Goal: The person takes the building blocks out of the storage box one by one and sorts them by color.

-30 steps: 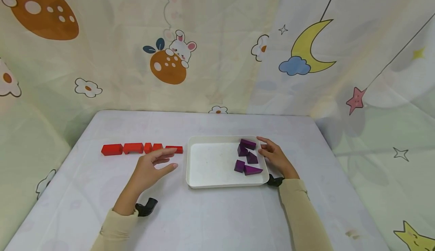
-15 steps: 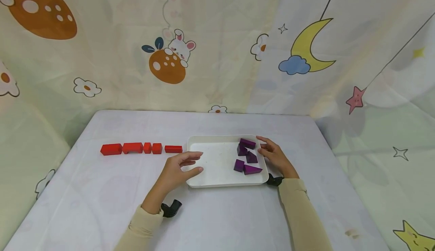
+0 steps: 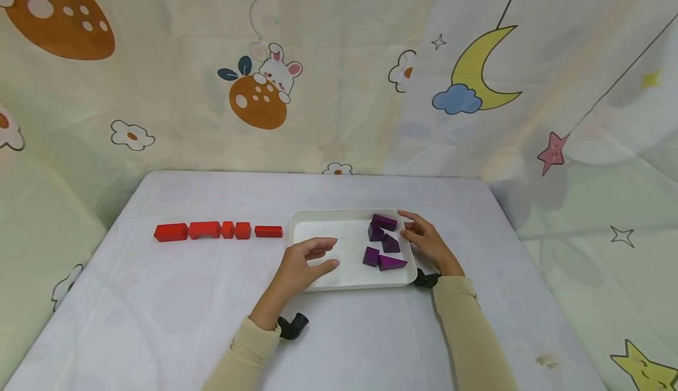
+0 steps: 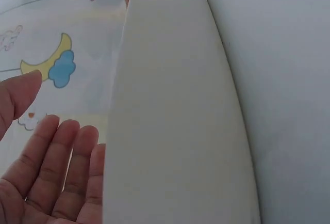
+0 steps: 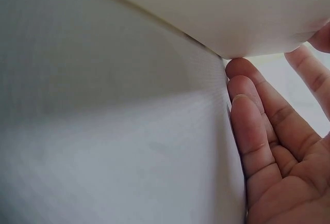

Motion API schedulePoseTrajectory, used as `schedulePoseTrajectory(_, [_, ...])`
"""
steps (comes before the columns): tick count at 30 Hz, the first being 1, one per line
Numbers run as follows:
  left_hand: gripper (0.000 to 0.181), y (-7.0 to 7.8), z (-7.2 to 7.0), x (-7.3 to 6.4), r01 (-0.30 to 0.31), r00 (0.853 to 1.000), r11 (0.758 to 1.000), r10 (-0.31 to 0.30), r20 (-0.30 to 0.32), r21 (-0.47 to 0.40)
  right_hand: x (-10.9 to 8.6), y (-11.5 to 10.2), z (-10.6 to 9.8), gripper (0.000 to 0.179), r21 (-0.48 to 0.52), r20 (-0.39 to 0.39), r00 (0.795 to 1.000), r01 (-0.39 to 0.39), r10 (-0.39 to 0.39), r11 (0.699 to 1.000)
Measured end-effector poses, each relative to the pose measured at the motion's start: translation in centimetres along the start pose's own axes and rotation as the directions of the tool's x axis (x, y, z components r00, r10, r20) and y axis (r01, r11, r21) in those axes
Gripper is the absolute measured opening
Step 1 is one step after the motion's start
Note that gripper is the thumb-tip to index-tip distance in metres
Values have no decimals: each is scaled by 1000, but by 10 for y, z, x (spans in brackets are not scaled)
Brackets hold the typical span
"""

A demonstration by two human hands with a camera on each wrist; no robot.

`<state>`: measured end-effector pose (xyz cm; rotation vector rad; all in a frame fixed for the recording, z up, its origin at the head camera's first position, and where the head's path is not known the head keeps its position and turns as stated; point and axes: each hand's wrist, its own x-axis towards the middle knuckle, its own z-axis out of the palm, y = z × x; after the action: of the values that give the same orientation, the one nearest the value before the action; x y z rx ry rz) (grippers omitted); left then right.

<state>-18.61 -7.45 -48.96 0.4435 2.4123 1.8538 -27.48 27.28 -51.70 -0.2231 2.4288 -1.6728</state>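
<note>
- The left hand (image 3: 304,267) is over the tray (image 3: 339,226), fingers spread. It holds nothing, so it looks free to pick something up.
- The right hand (image 3: 433,248) touches the tray's right edge, maybe to stop it sliding. I can't tell if it grips.
- Purple blocks (image 3: 391,243) sit at the tray's right end.
- Red blocks (image 3: 204,229) line up on the desk (image 3: 360,332), maybe to keep colours apart.

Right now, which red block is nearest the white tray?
The slim red bar at the row's right end: only a narrow gap parts it from the white tray; the other four red blocks lie farther left.
</note>
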Motion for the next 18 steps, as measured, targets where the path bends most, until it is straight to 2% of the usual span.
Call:
schedulePoseTrajectory(9, [45, 3, 20, 9, -6, 1000, 999, 7, 19, -32, 0, 1, 0, 59, 16, 1, 1000, -4, 4, 1000])
schedulePoseTrajectory(18, [45, -4, 38, 23, -15, 998, 999, 17, 54, -40, 0, 0, 0, 58, 10, -1, 1000, -13, 13, 1000])
